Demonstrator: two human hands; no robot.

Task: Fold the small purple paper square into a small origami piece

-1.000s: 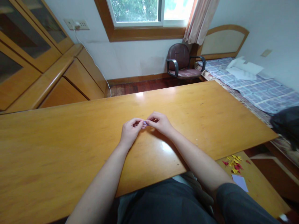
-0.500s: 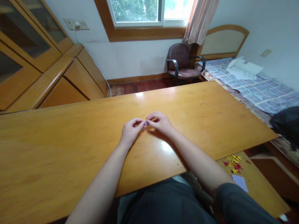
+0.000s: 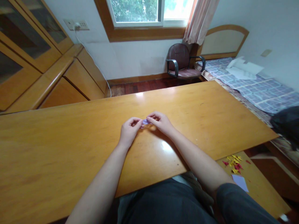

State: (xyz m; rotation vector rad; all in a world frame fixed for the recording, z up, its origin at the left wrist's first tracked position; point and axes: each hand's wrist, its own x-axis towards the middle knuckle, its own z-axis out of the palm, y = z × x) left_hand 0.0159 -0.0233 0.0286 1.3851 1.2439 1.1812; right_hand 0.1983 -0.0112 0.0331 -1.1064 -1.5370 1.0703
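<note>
A small piece of folded purple paper (image 3: 145, 122) is held between my two hands, just above the middle of the wooden table (image 3: 93, 149). My left hand (image 3: 130, 129) pinches its left end between thumb and fingers. At the other end, my right hand (image 3: 160, 122) pinches the paper the same way. Fingertips cover both ends, so only the middle part shows. The exact shape of its folds is too small to make out.
Lower right, a lower wooden surface (image 3: 263, 193) bears several yellow and red folded paper pieces (image 3: 234, 161) and a purple paper square (image 3: 240, 182). A brown armchair (image 3: 179, 59) stands beyond the table. A bed (image 3: 263, 90) is at right, wooden cabinets (image 3: 79, 81) at left.
My left hand has moved slightly left, away from the right one. More of the purple paper now shows between the fingertips.
</note>
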